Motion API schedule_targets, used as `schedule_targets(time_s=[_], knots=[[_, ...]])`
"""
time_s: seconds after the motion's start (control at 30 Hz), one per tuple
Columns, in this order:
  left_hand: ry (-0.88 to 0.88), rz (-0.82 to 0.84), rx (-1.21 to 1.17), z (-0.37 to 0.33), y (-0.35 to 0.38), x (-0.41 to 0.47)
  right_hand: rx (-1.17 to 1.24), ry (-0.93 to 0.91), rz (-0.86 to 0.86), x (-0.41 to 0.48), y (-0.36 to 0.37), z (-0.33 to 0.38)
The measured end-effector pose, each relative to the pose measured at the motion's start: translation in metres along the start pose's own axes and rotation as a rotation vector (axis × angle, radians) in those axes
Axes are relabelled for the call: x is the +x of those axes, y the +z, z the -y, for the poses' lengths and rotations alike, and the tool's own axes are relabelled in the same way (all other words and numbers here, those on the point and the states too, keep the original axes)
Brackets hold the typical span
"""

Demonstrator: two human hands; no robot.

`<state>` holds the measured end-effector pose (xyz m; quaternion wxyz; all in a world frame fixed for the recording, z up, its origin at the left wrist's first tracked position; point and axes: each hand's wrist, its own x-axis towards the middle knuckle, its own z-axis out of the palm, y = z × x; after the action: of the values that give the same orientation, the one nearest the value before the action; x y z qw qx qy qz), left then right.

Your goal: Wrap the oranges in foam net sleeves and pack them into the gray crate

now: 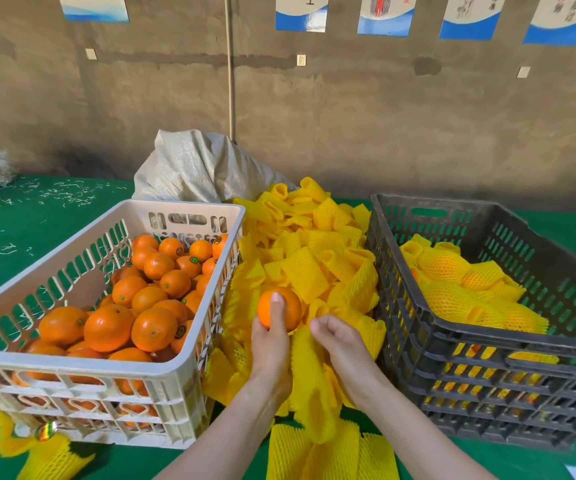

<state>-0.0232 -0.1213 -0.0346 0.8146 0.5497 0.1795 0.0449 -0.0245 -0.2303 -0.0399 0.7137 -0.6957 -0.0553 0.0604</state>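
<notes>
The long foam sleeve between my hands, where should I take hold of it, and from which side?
Probably pinch the foam sleeve at its far end, from above, with the right hand: it lies flat atop the pile, that end nearest those fingers. The left hand holds the orange.

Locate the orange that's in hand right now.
Head view, low centre: the orange is gripped in the left hand, over the pile of yellow foam sleeves, between the white crate on the left and the gray crate on the right.
</notes>
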Motion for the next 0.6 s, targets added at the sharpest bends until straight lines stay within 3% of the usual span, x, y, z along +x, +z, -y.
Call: schedule_targets(time_s=[0.13,0.3,0.47,0.6], knots=[[-0.143,0.072,-0.053,0.002,-0.002,0.002,-0.472,-0.435,0.092,0.003,-0.011,0.016],[-0.152,0.199,0.023,0.002,0.002,-0.001,-0.636,-0.717,-0.053,0.022,-0.014,0.025],[-0.155,0.28,0.206,-0.005,0.005,-0.002,-0.546,-0.575,-0.197,0.028,-0.016,0.022],[-0.136,0.333,0.308,-0.013,0.004,-0.002,-0.662,-0.343,-0.11,0.03,-0.014,0.02]])
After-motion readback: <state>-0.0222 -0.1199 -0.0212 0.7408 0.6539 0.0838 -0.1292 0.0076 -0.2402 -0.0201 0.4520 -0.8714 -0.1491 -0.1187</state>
